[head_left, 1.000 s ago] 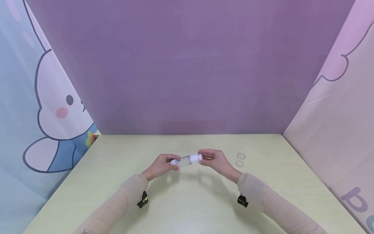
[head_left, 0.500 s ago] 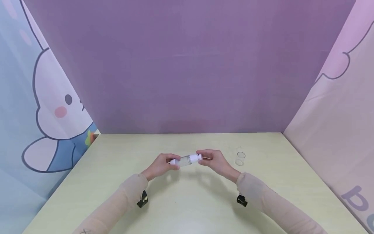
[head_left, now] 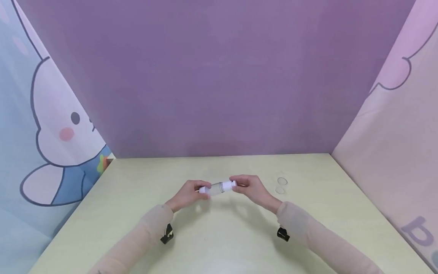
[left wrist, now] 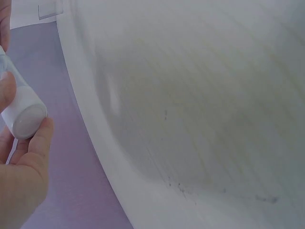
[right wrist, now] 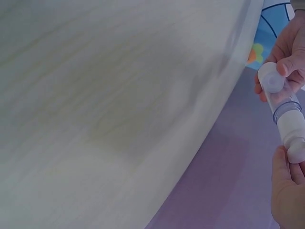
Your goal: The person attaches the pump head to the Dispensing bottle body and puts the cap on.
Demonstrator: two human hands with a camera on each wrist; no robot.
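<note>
A small clear pump bottle with a white base and a white collar lies nearly level between my hands, above the table. My left hand grips its base end, thumb on the near side; the left wrist view shows the round white base against the fingers. At the other end, my right hand pinches around the white pump head, its fingers partly covering it. Right of that hand, a clear open-ended cylinder, like a bottle cap, stands on the table.
The pale table runs back to a purple panel. Printed cloths hang at both sides, one with a cartoon figure. Black straps sit at both wrists.
My right hand has shifted very slightly left along the pump end. The left hand keeps its grip, and the head view has tilted a little.
</note>
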